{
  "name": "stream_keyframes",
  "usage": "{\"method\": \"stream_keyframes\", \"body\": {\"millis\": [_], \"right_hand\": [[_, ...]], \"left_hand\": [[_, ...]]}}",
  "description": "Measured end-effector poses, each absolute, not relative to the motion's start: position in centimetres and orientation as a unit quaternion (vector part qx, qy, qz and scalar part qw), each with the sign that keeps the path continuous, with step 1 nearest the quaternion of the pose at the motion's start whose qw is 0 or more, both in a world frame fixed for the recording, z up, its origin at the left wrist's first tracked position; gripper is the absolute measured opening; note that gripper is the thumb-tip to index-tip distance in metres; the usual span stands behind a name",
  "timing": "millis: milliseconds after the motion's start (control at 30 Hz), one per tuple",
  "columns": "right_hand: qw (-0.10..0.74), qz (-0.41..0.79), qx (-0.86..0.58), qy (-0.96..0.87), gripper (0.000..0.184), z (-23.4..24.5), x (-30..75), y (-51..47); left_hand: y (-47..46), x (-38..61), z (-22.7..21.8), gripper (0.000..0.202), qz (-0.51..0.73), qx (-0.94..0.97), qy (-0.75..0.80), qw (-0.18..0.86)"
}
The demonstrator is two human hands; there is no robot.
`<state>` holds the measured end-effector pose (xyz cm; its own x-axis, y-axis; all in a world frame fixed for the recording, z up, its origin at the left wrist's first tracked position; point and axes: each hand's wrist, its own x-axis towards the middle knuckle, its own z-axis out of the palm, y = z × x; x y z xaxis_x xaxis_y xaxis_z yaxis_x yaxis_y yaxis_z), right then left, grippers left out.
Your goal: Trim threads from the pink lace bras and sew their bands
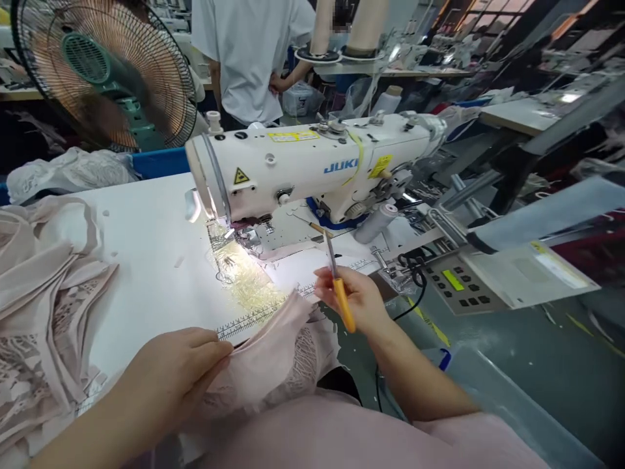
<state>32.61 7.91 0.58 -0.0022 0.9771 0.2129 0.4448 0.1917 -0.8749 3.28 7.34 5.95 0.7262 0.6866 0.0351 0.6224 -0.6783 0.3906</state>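
Surface: white sewing tbl [141, 247], printed ruler strip [258, 317] along near edge; few small scraps on top.
Room: workshop w/ green-grey flr [537, 365], more machines behind; co-worker in white shirt [254, 52] standing beyond the tbl, one hand at hip.
Machine: 1 JUKI sewing machine [293, 159], lamp lit at needle area; 1 ctrl box [456, 281] at R.
Thread: 2 pale cones [321, 29] up on stand, 1 grey cone [374, 225] beside machine.
Fan: 1, green-motored pedestal fan [88, 58], far L.
Workpiece: 1 pink lace-trimmed garment [273, 358], over near tbl edge, in front of wearer.
Stock: pink garment pile [39, 267] at L, qty not countable.
L hand [183, 358]: pinching garment's upper edge.
R hand [359, 296]: grasping 1 orange-handled bladed tool [342, 296], blade up; garment contact can't tell.
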Motion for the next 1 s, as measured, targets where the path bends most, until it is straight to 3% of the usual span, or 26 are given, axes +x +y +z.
{"method": "stream_keyframes", "body": {"millis": [100,167,267,433,733,867,1000], "right_hand": [[0.391,0.353,-0.427,-0.735,0.021,2.7,30.3,8.3],[0.300,0.388,-0.337,-0.803,0.017,3.4,28.3,8.4],[0.199,0.408,-0.326,-0.829,0.016,3.4,26.1,8.6],[0.230,0.479,-0.319,-0.785,0.020,2.4,25.6,8.6],[0.208,0.460,-0.292,-0.812,0.021,3.2,25.6,9.3],[0.228,0.442,-0.276,-0.823,0.028,3.0,25.1,9.5],[0.248,0.453,-0.287,-0.807,0.032,2.6,25.0,9.3]], "left_hand": [[7.7,4.5,6.3,0.034,0.063,0.924,0.331,0.180],[7.8,5.1,6.3,0.032,0.050,0.932,0.314,0.172],[7.7,5.2,6.1,0.029,0.051,0.931,0.321,0.165],[7.2,3.8,5.9,0.022,0.053,0.911,0.364,0.188],[7.5,4.0,6.3,0.030,0.051,0.880,0.383,0.276],[7.9,4.4,6.4,0.030,0.080,0.910,0.335,0.229],[7.9,4.1,6.6,0.025,0.055,0.934,0.335,0.114]]}}
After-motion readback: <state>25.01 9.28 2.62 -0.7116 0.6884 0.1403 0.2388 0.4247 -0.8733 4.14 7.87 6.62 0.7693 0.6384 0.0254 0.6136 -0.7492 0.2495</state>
